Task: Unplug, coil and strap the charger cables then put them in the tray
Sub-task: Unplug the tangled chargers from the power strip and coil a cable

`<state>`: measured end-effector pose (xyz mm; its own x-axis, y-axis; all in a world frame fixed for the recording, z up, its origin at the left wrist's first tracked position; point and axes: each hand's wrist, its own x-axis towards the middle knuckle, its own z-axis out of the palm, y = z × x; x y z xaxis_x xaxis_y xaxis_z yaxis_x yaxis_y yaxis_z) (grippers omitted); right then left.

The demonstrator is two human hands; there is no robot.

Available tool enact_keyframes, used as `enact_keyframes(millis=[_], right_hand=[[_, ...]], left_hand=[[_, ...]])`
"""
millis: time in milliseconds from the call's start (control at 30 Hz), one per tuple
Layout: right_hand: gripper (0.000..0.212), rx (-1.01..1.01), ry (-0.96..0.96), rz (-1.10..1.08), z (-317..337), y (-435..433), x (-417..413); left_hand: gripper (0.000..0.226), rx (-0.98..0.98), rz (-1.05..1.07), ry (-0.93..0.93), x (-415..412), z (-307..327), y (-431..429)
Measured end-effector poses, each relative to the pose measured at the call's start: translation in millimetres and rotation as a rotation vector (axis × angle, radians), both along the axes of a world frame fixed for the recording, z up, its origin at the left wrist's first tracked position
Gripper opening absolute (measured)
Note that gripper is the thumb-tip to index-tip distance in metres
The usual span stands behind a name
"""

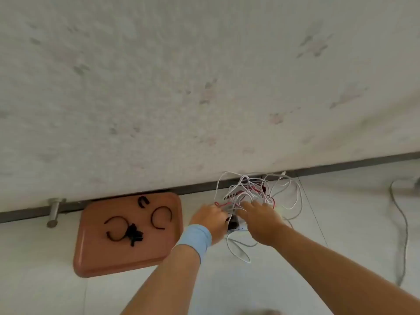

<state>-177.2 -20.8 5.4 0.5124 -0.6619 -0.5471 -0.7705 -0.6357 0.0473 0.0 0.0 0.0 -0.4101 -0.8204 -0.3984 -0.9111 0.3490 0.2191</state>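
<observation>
**Charger cables** [254, 189]: white and red, one loose tangle just right of the tray [91, 264]. They are heaped over a white power strip [237, 226] on the floor, probably not yet unplugged.

**Your left hand** [210, 218]: on the side nearer the tray, curled at the strip's edge, likely to steady it. Its grip is hidden.

**Your right hand** [261, 220]: farther from the tray, fingers dug into the tangle. Whether they pinch anything cannot be told.

**Black straps** [122, 230]: loose inside the tray, within reach for binding each coil.
</observation>
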Motion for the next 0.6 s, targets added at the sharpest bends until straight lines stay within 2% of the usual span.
enact_keyframes(millis=[100,167,300,433,600], right_hand=[[0.064,-0.037,0.070,-0.020,-16,-3,-6],[0.065,-0.040,0.110,-0.009,-23,-4,-7],[0.064,-0.079,0.139,-0.040,-35,-2,-4],[0.058,-0.150,0.155,-0.057,-48,1,3],[0.050,-0.183,0.060,-0.074,-59,4,1]], left_hand=[[0.032,-0.110,-0.071,-0.053,-14,-12,6],[0.029,-0.081,-0.077,-0.110,-24,-19,13],[0.026,-0.093,0.063,-0.066,-32,-32,18],[0.032,0.029,0.154,-0.032,-32,-43,16],[0.029,0.150,0.148,-0.041,-32,-56,5]])
